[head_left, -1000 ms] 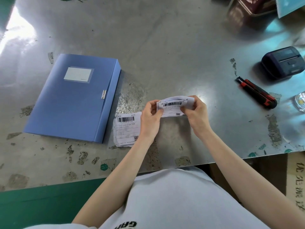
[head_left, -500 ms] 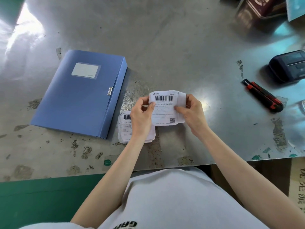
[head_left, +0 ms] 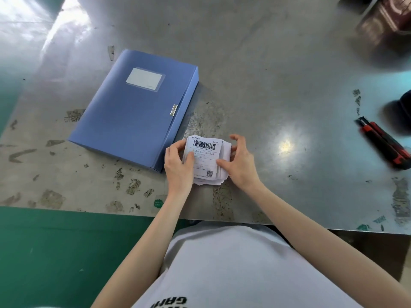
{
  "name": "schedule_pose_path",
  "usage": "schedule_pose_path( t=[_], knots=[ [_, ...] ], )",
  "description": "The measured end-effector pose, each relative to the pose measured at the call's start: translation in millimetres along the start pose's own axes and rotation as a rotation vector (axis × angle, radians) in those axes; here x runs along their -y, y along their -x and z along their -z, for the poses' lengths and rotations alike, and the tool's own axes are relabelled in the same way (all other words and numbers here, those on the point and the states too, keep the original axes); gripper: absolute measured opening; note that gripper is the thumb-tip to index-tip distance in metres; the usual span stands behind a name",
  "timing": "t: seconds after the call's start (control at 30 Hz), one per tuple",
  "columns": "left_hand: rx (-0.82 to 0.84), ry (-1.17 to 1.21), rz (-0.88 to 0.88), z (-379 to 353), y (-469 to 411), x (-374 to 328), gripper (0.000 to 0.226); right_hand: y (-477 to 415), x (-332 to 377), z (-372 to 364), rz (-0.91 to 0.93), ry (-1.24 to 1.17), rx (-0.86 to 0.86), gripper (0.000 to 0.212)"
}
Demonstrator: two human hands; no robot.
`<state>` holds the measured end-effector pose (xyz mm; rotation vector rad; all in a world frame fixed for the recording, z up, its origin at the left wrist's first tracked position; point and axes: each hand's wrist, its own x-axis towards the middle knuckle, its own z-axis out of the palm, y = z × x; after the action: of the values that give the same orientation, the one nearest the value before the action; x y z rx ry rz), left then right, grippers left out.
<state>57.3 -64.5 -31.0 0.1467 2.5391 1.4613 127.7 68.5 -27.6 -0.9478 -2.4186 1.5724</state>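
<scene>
A stack of labels is held flat on the metal table, just beside the near corner of a blue file box. Its left edge is gripped by the left hand, with the thumb pressed on the top sheet. Its right edge is clasped by the right hand, thumb on the paper and fingers curled over the far side. The sheets are not squared: corners are seen jutting out at the bottom and the right.

If the grip is loosened before the edges are aligned, the lower sheets could be fanned out across the smooth metal. If the stack is squeezed too hard, the thin paper could be creased and the barcode wrinkled.

The file box is shut and its clasp is closed, so its contents cannot be told. A dark box at the far right is blurred, and nothing inside it can be made out. A utility knife is left well apart on the right.
</scene>
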Motion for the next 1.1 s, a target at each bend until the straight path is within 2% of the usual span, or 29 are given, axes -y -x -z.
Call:
schedule_pose_path(
  t=[0.1, 0.17, 0.27, 0.43, 0.53, 0.6, 0.67, 0.77, 0.87, 0.97, 1.1],
  knots=[
    [0.064, -0.040, 0.153, -2.0, 4.7, 5.4, 0.051, 1.5, -1.8, 0.0, 0.015, 0.092, -0.033, 0.069],
    [0.081, -0.034, 0.190, -3.0, 7.1, 7.0, 0.057, 1.3, -2.5, 0.8, -0.033, 0.069, 0.007, 0.069],
    [0.073, 0.016, 0.212, -3.5, 5.9, 5.3, 0.054, 1.8, -2.6, -1.6, -0.104, -0.019, 0.047, 0.068],
    [0.070, 0.158, 0.371, -6.8, -3.7, -0.4, 0.052, 4.8, -4.5, -2.2, -0.204, -0.186, -0.015, 0.075],
    [0.118, 0.224, 0.447, -10.7, -9.7, -7.6, 0.053, 3.2, -7.4, 2.9, -0.269, -0.303, -0.032, 0.075],
    [0.169, 0.255, 0.461, -14.5, -13.6, -13.8, 0.044, 0.9, -9.1, 8.5, -0.293, -0.363, -0.043, 0.074],
    [0.237, 0.343, 0.417, -18.5, -14.4, -22.8, 0.033, -2.2, -8.7, 16.3, -0.297, -0.436, -0.071, 0.073],
    [0.307, 0.430, 0.246, -23.3, -13.4, -38.1, 0.023, -7.9, -3.0, 32.9, -0.269, -0.648, -0.119, 0.067],
    [0.346, 0.464, 0.066, -27.8, -14.6, -49.4, 0.018, -9.9, 2.9, 52.8, -0.094, -0.644, -0.174, 0.052],
    [0.359, 0.485, -0.038, -31.1, -15.6, -49.9, 0.026, -7.7, 2.4, 63.3, 0.055, -0.544, -0.209, 0.051],
    [0.414, 0.443, -0.031, -39.1, -12.1, -41.4, 0.049, -7.5, -9.8, 55.9, 0.049, -0.418, -0.201, 0.071]
  ],
)
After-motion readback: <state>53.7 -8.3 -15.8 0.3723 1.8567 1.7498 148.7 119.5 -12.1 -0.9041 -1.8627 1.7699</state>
